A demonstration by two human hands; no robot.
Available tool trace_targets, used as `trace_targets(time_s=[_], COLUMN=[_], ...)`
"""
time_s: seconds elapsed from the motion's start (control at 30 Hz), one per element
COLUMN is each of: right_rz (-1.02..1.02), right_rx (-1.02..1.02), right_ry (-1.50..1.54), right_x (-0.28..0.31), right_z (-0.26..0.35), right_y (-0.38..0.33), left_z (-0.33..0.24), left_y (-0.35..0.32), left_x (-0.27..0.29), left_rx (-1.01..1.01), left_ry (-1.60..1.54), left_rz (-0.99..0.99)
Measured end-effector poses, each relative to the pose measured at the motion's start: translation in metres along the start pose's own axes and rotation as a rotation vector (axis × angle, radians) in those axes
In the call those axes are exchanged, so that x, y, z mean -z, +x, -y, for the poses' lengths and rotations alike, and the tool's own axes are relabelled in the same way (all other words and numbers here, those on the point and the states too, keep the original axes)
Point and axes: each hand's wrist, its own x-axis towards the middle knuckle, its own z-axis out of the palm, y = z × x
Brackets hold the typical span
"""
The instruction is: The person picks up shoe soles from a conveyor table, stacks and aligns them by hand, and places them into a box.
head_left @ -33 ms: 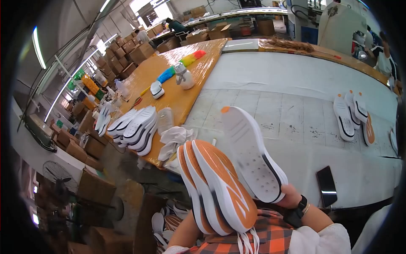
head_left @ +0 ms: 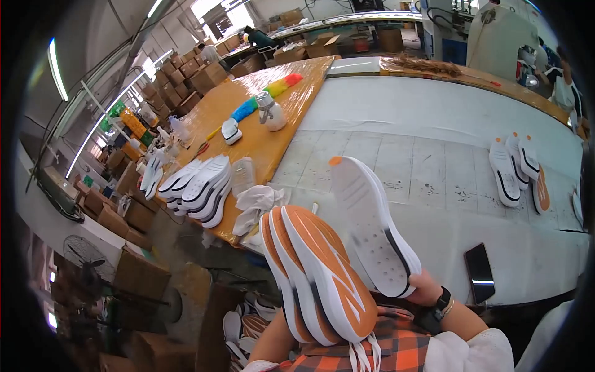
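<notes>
My right hand [head_left: 424,289] grips a white shoe sole [head_left: 375,229] by its heel edge. Its perforated inner side faces me, a dark stripe runs along the sidewall, and an orange tip points away. To the left, three soles with orange undersides [head_left: 322,273] stand fanned together, treads facing up. My left forearm [head_left: 273,338] runs behind this stack and holds it up, while the stack hides my left hand and its fingers. White laces or strips [head_left: 365,353] hang over the checked apron [head_left: 400,338] just below.
A black phone [head_left: 479,273] lies on the white table [head_left: 434,124], with more soles [head_left: 505,173] at its right. On the brown table [head_left: 260,152] are stacked soles [head_left: 204,186], a white cloth [head_left: 257,201], a jar [head_left: 271,115] and a rainbow duster [head_left: 245,110]. Several soles [head_left: 232,325] lie low left.
The sole in my right hand has tilted slightly to the right at its toe. The stack on the left stays nearly still.
</notes>
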Motion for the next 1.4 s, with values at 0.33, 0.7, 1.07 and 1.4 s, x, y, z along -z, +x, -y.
trace_targets(time_s=[0.33,0.7,1.07,1.4], right_rz=[0.053,0.002,0.219,0.133], right_rx=[-0.087,-0.013,0.448,0.166], right_ry=[0.004,-0.044,-0.652,-1.191], right_x=[0.003,0.003,-0.080,-0.067], right_z=[-0.019,-0.016,-0.064,-0.020], right_y=[0.000,0.027,0.067,0.069], left_z=[0.025,0.033,0.063,0.045], left_y=[-0.028,-0.063,-0.068,-0.052], left_x=[0.015,0.039,0.095,0.054], left_rx=[0.084,0.044,-0.084,-0.203], left_ry=[-0.175,-0.392,-0.447,-0.444], left_rz=[0.002,0.002,-0.086,-0.193])
